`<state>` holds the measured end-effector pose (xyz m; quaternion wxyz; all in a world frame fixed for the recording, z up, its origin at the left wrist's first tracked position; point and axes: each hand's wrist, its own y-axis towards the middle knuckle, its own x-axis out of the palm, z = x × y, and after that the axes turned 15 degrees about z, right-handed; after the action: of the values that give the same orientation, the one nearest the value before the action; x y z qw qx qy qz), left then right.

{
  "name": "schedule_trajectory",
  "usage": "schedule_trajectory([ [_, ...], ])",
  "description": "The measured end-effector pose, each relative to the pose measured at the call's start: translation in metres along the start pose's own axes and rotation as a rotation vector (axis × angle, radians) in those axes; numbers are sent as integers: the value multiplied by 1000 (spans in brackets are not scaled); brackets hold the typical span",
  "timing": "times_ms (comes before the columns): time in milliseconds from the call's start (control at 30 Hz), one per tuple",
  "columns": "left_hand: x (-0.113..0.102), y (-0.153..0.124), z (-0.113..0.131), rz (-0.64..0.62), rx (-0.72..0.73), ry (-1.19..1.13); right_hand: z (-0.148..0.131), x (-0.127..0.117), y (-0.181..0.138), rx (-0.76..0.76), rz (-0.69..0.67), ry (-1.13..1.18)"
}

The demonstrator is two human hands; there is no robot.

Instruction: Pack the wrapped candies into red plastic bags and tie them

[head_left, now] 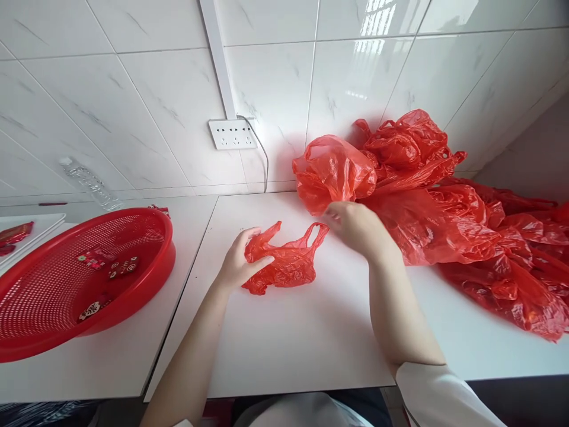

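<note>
A small red plastic bag [287,267] lies crumpled on the white table, its loop handles pointing away from me. My left hand [242,258] is closed around its left side, thumb across the front and fingers at the back. Near the tip of the right loop handle is my right hand [353,228], fingers curled together in a pinch on red plastic. Whether that pinch takes in the handle or the bag behind is hard to tell. Just behind my right hand stands a puffed-up red plastic bag [333,169], narrowing toward the hand.
More red plastic bags [444,219] are heaped along the right. A red perforated basket [155,284] with several small wrapped packets sits at the left. Behind it are a clear plastic bottle [95,187] and a white tray [53,222]. A cable [267,160] hangs from the wall socket [232,134].
</note>
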<state>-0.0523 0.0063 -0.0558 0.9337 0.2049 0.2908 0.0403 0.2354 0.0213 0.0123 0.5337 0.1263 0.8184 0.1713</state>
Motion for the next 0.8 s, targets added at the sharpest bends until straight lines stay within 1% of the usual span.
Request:
schedule_trajectory([
  [67, 8, 4, 9, -3, 134, 89, -12, 10, -6, -214, -195, 212],
  [100, 12, 6, 12, -13, 211, 126, -17, 19, -7, -272, -296, 275],
  [167, 20, 12, 13, -60, 364, 186, -25, 43, -8, -312, -465, 296],
  [233, 26, 17, 9, -163, 474, 246, -31, 68, -7, -314, -587, 236],
  [300, 28, 20, 4, -291, 521, 315, -33, 87, -7, -312, -648, 187],
  [367, 27, 21, -2, -394, 503, 369, -31, 99, -8, -307, -652, 185],
  [433, 24, 20, -4, -470, 451, 402, -28, 104, -10, -300, -658, 204],
  [500, 19, 17, -6, -514, 427, 428, -25, 101, -13, -299, -683, 229],
  [533, 17, 15, -6, -520, 436, 440, -24, 97, -15, -307, -666, 255],
  [600, 15, 10, -8, -493, 491, 451, -22, 80, -21, -352, -538, 340],
  [733, 13, -2, -13, -381, 635, 476, -17, 28, -32, -596, -176, 589],
  [767, 13, -5, -14, -365, 666, 484, -13, 16, -31, -628, -75, 611],
  [800, 13, -9, -15, -359, 690, 485, -9, 7, -28, -617, 34, 584],
])
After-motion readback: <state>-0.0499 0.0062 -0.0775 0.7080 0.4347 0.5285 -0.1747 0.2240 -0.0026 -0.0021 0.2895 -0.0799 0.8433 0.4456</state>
